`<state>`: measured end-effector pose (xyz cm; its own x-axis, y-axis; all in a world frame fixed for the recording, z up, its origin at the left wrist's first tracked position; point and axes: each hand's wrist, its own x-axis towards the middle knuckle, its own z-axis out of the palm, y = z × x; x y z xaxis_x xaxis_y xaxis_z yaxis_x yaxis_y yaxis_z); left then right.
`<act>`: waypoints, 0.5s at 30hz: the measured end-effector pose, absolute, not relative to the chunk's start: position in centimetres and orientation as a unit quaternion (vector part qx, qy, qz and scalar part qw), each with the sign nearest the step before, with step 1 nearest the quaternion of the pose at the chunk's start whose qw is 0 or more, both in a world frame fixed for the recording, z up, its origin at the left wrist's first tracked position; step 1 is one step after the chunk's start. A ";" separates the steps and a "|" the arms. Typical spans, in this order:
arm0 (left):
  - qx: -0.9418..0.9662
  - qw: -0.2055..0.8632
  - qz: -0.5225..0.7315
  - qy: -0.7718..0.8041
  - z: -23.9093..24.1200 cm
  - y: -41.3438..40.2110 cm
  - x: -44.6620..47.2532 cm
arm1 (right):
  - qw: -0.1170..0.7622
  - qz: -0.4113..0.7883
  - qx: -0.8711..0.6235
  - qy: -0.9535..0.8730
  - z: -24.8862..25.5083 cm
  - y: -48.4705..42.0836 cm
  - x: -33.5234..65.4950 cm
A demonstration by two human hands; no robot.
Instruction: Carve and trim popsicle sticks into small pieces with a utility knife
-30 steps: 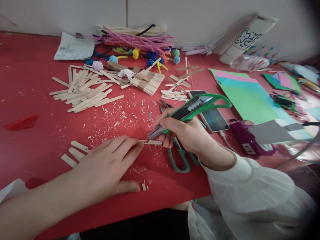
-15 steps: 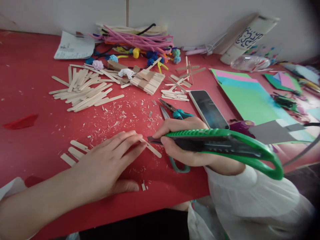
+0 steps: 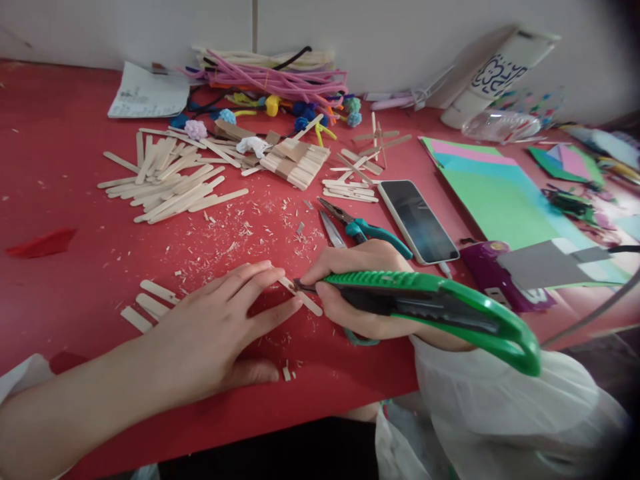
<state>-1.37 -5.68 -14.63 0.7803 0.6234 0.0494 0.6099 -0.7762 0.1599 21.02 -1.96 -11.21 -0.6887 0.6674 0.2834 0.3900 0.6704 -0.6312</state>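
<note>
My left hand (image 3: 220, 327) lies flat on the red table (image 3: 75, 280), its fingertips pressing one end of a short wooden craft stick (image 3: 303, 298). My right hand (image 3: 360, 287) is closed round a green utility knife (image 3: 435, 307), whose blade tip touches the stick just right of my left fingertips. The knife's handle points toward the lower right. Three cut stick pieces (image 3: 147, 307) lie left of my left hand.
A heap of craft sticks (image 3: 170, 180) and a glued stick bundle (image 3: 295, 163) lie behind. Teal scissors (image 3: 360, 230), a phone (image 3: 417, 220), coloured paper sheets (image 3: 490, 193), pipe cleaners (image 3: 275, 80), pompoms and wood shavings are spread about. A purple tool (image 3: 495, 273) sits at right.
My right hand has swung the knife from steeply raised to lying low and nearly level, blade on the stick. The stick has turned to a slant. My left hand stayed in place.
</note>
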 end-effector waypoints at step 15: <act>0.938 0.070 0.047 0.335 -14.6 -5.7 -1.3 | 0.285 0.472 -0.457 -0.698 -11.3 -1.9 19.8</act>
<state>-1.29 -5.65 -14.59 0.7712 0.6352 0.0412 0.6222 -0.7659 0.1619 19.82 -1.90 -11.28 -0.4199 0.9070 -0.0327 0.3692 0.1378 -0.9191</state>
